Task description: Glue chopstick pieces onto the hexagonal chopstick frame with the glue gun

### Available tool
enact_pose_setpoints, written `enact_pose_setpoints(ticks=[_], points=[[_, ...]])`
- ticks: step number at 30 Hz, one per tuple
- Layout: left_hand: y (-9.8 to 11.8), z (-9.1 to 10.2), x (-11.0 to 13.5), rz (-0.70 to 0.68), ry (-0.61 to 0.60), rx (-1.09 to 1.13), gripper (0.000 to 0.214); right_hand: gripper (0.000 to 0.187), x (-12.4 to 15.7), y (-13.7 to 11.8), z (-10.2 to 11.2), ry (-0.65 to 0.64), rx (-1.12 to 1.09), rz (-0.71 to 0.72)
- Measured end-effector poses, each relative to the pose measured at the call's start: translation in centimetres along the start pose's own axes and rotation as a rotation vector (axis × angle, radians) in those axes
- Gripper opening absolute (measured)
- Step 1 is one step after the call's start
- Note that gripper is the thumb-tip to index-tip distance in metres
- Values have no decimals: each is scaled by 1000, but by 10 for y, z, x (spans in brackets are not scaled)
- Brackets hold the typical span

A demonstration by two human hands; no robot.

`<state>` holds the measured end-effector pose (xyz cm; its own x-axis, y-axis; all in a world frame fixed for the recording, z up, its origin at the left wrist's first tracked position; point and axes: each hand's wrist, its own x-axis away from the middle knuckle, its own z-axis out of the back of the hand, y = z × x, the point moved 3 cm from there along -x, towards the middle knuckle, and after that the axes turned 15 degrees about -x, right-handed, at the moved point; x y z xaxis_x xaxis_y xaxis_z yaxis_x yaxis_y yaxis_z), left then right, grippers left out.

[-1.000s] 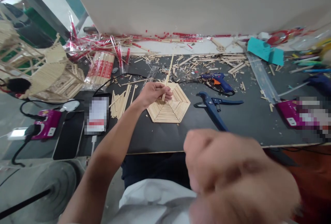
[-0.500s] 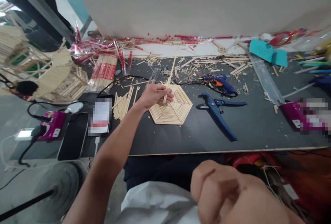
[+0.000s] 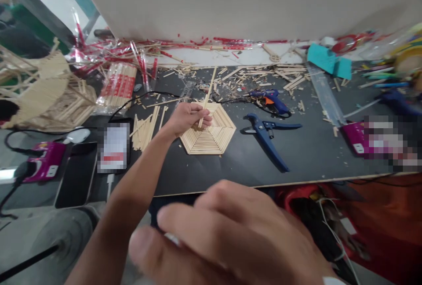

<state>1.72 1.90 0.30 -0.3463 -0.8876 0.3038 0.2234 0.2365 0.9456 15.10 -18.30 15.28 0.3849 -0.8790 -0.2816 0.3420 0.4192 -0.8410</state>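
Observation:
My left hand [image 3: 187,118] is closed on a long wooden stick [image 3: 207,91] and rests on the left edge of a flat hexagon made of glued sticks [image 3: 211,133] on the black table [image 3: 296,153]. The stick slants up and away from the hand. My right hand [image 3: 231,236] is very close to the camera, blurred, with its fingers stretched out to the left and nothing visible in them. A blue cutter [image 3: 267,135] and a blue glue gun [image 3: 268,98] lie right of the hexagon.
A loose pile of cut sticks [image 3: 145,129] lies left of the hexagon, beside a phone [image 3: 114,146] and a tablet [image 3: 74,177]. Stick models [image 3: 42,96] stand at far left. Packed chopsticks [image 3: 117,85], offcuts and wrappers litter the back edge. Magenta devices sit at both sides.
My right hand went from a fist low at the right to outstretched fingers reaching left across the foreground. The left hand kept its hold on the stick at the hexagon.

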Motion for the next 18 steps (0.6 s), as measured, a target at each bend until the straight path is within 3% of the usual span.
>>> enact_pose_setpoints(ticks=[4, 6, 9, 13, 15, 18], points=[[1, 0, 0, 19, 3, 13, 22, 35, -26, 28, 11, -192, 237, 258], [3, 0, 2, 25, -13, 27, 21, 32, -29, 61, 33, -169, 391, 174], [6, 1, 6, 40, -20, 28, 16, 39, -17, 125, 73, -129, 600, -98], [6, 3, 8, 54, -13, 36, 13, 78, 7, 200, 114, -222, 790, -415], [4, 4, 8, 63, -23, 37, 13, 93, 14, 221, 125, -270, 771, -470], [2, 4, 7, 55, -47, 34, 15, 99, 16, 230, 131, -288, 735, -510]])
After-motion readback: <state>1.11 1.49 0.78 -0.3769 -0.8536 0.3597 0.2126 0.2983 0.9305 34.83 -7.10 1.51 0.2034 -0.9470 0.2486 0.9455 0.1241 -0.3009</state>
